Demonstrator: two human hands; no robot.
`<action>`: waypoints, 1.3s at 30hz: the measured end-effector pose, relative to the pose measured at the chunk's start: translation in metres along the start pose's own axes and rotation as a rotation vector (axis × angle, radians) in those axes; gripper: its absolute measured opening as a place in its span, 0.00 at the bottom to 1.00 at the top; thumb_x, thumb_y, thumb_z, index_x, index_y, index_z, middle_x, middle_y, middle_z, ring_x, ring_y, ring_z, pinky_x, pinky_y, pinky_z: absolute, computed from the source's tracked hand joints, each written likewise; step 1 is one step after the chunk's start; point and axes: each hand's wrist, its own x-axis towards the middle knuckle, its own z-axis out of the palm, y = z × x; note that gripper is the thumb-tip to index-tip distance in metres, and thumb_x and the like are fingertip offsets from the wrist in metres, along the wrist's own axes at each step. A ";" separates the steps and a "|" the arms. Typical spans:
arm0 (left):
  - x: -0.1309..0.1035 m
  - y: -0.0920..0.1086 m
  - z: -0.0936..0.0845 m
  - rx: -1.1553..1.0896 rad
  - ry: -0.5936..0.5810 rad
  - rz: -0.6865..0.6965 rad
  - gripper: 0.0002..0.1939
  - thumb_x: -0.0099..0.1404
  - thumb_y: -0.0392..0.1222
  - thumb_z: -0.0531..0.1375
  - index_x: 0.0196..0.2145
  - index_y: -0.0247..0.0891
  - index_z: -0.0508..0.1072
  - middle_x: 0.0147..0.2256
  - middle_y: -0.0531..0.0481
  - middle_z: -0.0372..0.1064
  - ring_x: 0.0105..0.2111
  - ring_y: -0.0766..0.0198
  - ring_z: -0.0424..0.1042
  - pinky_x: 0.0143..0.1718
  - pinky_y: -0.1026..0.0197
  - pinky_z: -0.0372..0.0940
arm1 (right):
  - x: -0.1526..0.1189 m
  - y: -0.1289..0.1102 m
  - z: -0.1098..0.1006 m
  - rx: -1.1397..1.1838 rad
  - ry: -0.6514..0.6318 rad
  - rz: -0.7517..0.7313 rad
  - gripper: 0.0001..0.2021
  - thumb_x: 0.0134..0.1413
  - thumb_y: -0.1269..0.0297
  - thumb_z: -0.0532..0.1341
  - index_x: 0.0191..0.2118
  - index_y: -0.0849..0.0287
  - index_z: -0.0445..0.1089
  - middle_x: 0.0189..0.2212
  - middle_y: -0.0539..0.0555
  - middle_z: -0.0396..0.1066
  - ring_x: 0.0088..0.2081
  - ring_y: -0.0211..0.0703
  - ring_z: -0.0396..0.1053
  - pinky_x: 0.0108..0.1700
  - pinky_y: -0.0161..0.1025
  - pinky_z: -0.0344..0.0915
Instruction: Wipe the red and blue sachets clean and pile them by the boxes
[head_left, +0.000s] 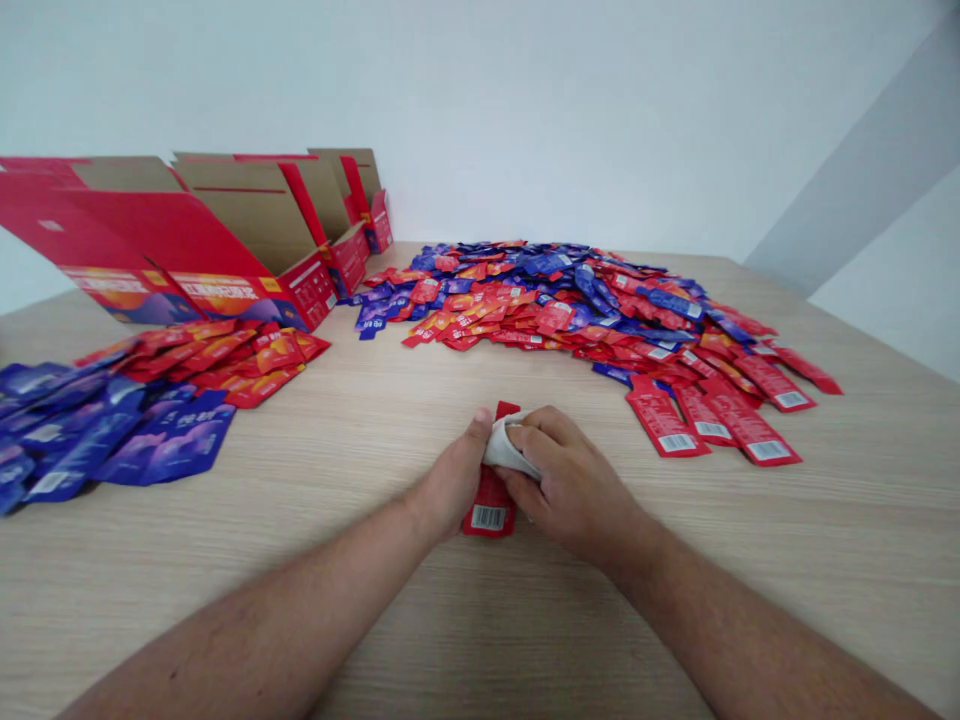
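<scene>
A red packet [489,517] with a barcode at its near end lies between my hands at the middle of the table. My left hand [461,475] grips the packet's left side, its thumb near the top. A white cloth [508,450] is bunched in the fingers of my right hand [562,475] and rests across the upper part of the packet. The fingertips of my left hand are hidden beneath the packet.
A wide heap of red and blue packets [555,300] covers the table's back. Red packets [255,360] and blue packets [169,435] are piled at the left. Open red boxes [217,270] stand behind them. Several red packets [757,430] lie at the right.
</scene>
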 end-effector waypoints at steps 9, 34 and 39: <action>0.002 -0.008 -0.007 0.022 -0.033 0.049 0.30 0.73 0.64 0.57 0.45 0.31 0.80 0.40 0.39 0.82 0.42 0.52 0.81 0.47 0.57 0.72 | -0.001 -0.001 0.001 0.009 -0.006 0.050 0.08 0.62 0.74 0.63 0.45 0.57 0.70 0.43 0.58 0.71 0.46 0.51 0.69 0.49 0.49 0.72; 0.002 -0.010 -0.009 0.006 -0.089 0.104 0.37 0.61 0.71 0.65 0.46 0.31 0.81 0.44 0.36 0.82 0.53 0.44 0.78 0.60 0.49 0.67 | -0.004 0.005 0.005 0.001 0.011 0.073 0.08 0.62 0.73 0.61 0.47 0.57 0.70 0.43 0.60 0.72 0.45 0.54 0.72 0.47 0.53 0.76; 0.002 -0.009 -0.009 0.035 -0.087 0.110 0.38 0.59 0.74 0.66 0.44 0.31 0.81 0.44 0.37 0.82 0.50 0.45 0.79 0.55 0.50 0.69 | -0.004 0.003 0.005 0.001 0.003 0.070 0.08 0.63 0.73 0.61 0.46 0.58 0.71 0.43 0.60 0.72 0.45 0.54 0.72 0.47 0.52 0.76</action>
